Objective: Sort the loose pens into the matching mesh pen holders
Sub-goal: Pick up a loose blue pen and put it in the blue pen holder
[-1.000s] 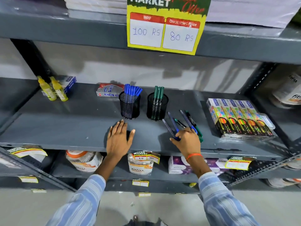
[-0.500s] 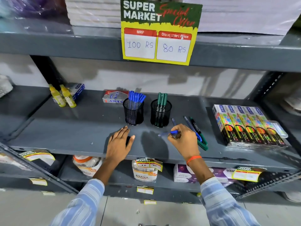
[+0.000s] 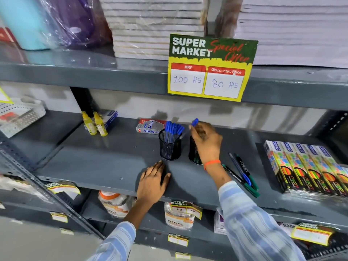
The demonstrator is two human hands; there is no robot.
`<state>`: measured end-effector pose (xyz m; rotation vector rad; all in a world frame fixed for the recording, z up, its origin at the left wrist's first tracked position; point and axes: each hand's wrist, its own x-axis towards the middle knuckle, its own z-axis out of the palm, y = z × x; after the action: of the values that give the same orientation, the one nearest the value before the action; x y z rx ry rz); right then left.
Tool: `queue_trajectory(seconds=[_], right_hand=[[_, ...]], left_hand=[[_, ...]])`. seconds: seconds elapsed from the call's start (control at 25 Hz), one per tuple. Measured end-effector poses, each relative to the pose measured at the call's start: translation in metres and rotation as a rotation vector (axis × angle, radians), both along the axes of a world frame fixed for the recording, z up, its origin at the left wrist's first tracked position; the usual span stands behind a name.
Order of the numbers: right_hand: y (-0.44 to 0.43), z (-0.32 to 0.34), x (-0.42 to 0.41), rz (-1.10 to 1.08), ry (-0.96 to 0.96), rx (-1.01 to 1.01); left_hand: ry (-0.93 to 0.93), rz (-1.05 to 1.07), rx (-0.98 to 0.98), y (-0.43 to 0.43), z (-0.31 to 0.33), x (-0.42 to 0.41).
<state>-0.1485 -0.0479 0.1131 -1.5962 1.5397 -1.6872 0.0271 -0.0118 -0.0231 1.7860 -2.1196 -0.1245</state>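
Observation:
Two black mesh pen holders stand on the grey middle shelf. The left holder is full of blue-capped pens. My right hand hides most of the right holder. That hand is shut on a blue pen, held just right of the left holder's rim, blue cap up. My left hand lies flat on the shelf in front of the left holder, fingers apart, holding nothing. Loose pens, blue and green, lie on the shelf right of my right wrist.
Boxes of neon pencils sit at the shelf's right. Two yellow glue bottles and a small packet stand at the back left. A price sign hangs from the upper shelf's edge. Jars and boxes fill the shelf below.
My right hand picked a blue pen from the loose pile and carried it up and left to the holders. My left hand stayed flat on the shelf. The camera tilted up.

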Motion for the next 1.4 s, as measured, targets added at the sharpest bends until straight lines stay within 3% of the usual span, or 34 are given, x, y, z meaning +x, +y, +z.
queue_trajectory(seconds=[0.12, 0.44, 0.6, 0.84, 1.0, 1.16, 1.24, 1.4], right_hand=[[-0.029, 0.005, 0.018, 0.022, -0.057, -0.006], [-0.056, -0.031, 0.035, 0.003, 0.336, 0.377], [-0.055, -0.028, 0.035, 0.001, 0.390, 0.348], [-0.017, -0.026, 0.009, -0.021, 0.267, 0.259], [0.022, -0.055, -0.045, -0.084, 0.446, 0.248], [0.034, -0.073, -0.097, -0.112, 0.726, 0.624], [0.036, -0.080, -0.106, -0.051, 0.830, 0.699], [0.027, -0.088, -0.110, 0.164, 0.856, 0.632]], left_hand=[[0.000, 0.007, -0.002, 0.000, 0.000, -0.001], [0.000, 0.018, -0.023, 0.000, 0.001, -0.001], [-0.007, 0.012, -0.019, -0.001, -0.001, 0.001], [-0.004, -0.003, -0.027, -0.002, -0.005, 0.002], [0.005, -0.013, -0.035, -0.004, -0.009, 0.003], [0.018, -0.012, -0.037, -0.004, -0.011, 0.003], [0.020, -0.008, -0.038, -0.004, -0.011, 0.002], [0.022, -0.004, -0.029, -0.004, -0.010, 0.002]])
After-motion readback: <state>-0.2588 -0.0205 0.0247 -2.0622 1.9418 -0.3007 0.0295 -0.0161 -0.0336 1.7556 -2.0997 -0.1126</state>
